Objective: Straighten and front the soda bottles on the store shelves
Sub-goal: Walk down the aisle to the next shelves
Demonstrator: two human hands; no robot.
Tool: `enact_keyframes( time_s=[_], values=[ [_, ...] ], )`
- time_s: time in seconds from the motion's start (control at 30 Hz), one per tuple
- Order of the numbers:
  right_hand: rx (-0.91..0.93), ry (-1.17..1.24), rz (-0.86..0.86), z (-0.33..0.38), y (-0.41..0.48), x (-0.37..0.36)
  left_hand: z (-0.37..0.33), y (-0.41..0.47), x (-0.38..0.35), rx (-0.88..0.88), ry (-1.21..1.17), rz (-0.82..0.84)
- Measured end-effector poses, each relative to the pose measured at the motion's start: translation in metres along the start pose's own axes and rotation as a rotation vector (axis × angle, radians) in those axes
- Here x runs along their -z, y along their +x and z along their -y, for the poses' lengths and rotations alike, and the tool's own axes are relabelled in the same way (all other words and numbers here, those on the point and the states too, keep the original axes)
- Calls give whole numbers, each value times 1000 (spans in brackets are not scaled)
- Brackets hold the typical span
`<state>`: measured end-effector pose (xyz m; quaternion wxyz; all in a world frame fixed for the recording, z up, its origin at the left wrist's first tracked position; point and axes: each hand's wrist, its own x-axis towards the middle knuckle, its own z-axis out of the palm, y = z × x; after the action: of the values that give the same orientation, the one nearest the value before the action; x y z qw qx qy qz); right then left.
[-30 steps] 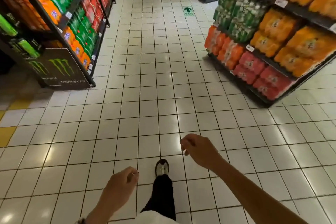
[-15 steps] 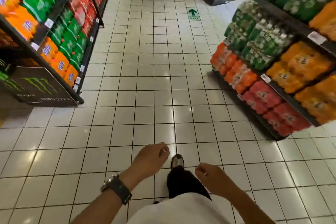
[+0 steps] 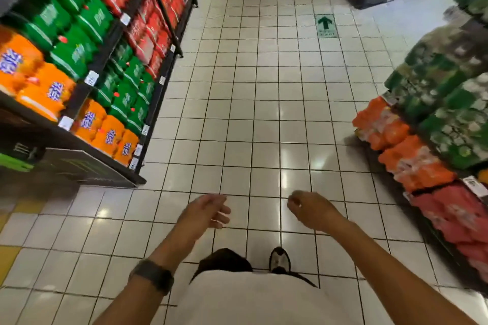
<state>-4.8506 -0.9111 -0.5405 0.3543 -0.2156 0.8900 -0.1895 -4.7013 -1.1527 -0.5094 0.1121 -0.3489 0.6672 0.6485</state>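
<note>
Shelves (image 3: 79,97) draw nearer mid-walk, left hand (image 3: 208,215) and right hand (image 3: 309,210) loosely curled, holding nothing, well apart from soda (image 3: 105,137) at nine and three o'clock; an approach step, so next likely calls for turning to one shelf.

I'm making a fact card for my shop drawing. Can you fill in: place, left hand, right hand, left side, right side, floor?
Place: store aisle with a white tiled floor
Left hand: loosely curled, holds nothing, wristwatch on the wrist
Right hand: loosely curled, holds nothing
Left side: orange packs, green packs, red packs on dark shelves
Right side: blurred orange bundles, pink-red bundles, green bundles
Floor: green arrow sign pointing up the aisle
Job: both hands touch no bottles yet
</note>
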Motion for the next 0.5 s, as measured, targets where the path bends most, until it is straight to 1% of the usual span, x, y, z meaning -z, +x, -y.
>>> enact_keyframes(
  time_s=[0.03,0.1,0.17,0.27,0.37,0.43,0.5],
  values=[
    [45,-48,-7,17,25,21,-17,15,14,-8,-60,-35],
    [124,-90,-43,49,64,54,-40,39,38,-42,-145,-53],
    [208,-36,-97,86,106,81,-56,68,62,-55,-170,-73],
    [305,110,-148,138,162,104,-68,117,96,-41,-211,-151],
    [267,298,-69,182,230,115,-83,182,132,5,-270,-209],
    [214,388,11,205,264,123,-101,220,152,48,-255,-185],
    [157,434,50,227,297,137,-130,260,179,72,-222,-117]
  ],
)
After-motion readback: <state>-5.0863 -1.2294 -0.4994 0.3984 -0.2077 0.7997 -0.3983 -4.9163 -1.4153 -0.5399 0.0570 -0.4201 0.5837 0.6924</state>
